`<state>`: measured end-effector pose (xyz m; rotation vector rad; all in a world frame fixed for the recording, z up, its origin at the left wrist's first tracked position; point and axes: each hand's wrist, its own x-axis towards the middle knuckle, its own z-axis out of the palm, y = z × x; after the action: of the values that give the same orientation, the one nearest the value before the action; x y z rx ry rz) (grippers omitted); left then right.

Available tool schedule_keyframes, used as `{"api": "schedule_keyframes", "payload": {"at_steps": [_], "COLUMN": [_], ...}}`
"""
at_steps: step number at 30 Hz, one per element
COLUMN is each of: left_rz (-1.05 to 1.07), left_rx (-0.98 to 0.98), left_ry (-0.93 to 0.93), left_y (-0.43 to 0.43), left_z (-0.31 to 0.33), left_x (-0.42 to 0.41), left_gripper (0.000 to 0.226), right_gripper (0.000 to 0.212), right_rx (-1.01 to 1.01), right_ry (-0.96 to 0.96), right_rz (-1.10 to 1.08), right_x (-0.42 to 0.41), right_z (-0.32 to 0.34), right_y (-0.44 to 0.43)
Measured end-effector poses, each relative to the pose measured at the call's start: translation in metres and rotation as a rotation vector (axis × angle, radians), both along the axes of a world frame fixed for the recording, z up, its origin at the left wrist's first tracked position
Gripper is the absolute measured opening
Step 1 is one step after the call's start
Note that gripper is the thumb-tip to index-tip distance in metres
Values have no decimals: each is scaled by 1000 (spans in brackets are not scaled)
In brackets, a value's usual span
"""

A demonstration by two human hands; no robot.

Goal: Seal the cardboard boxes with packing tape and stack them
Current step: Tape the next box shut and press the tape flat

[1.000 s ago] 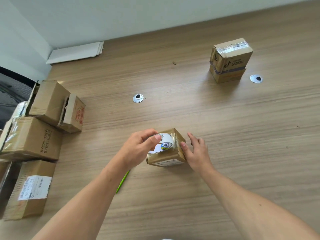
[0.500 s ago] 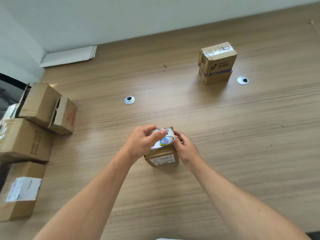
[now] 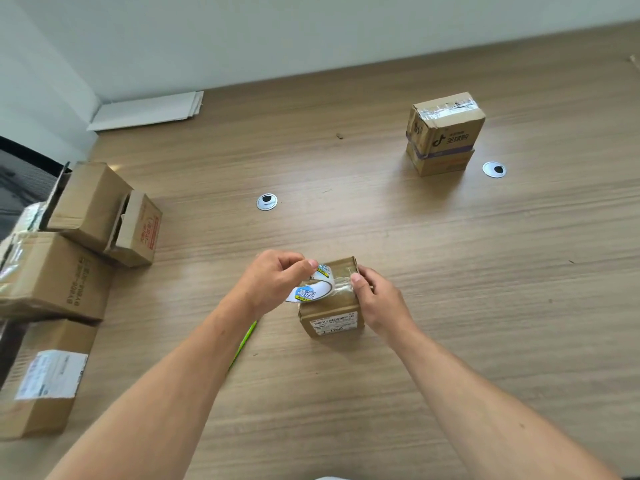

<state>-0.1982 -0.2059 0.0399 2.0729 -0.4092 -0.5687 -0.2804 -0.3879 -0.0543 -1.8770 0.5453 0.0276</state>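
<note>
Cardboard box (image 3: 330, 306) sits mid-table (image 3: 485, 306); my left hand (image 3: 273, 282) grips the tape roll (image 3: 311, 289) above it, while my right hand (image 3: 377, 303) pinches the tape's end against the box top.

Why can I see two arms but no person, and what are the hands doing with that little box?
The camera sits on the person's head and looks down, so you see only their arms. The left hand holds a roll of packing tape. The right hand presses the clear tape onto a small cardboard box on the wooden table. Far off stand two taped boxes, one on the other. At the left lie more boxes, one with open flaps. A green stick peeks from under the left arm.
</note>
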Motion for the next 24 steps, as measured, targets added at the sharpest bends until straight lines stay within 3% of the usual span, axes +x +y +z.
{"api": "schedule_keyframes", "payload": {"at_steps": [6,10,12,17,24], "left_rz": [2,-38,-22,2,16], "left_rx": [25,75,37,-164,-169], "left_ry": [-52,-81,-42,34,46], "left_y": [-1,1,2,4,10], "left_z": [-1,-3,-4,-11,-8], "left_x": [-2,0,0,-10,-9], "left_gripper": [41,46,46,55,53], "right_gripper": [31,56,69,79,66], "right_rx": [36,44,35,39,-4], "right_ry": [58,97,106,127,115], "right_rz": [4,14,-12,-24,-8], "right_x": [6,8,8,11,11], "right_z": [7,11,7,0,3], "right_y": [2,13,17,16,17]}}
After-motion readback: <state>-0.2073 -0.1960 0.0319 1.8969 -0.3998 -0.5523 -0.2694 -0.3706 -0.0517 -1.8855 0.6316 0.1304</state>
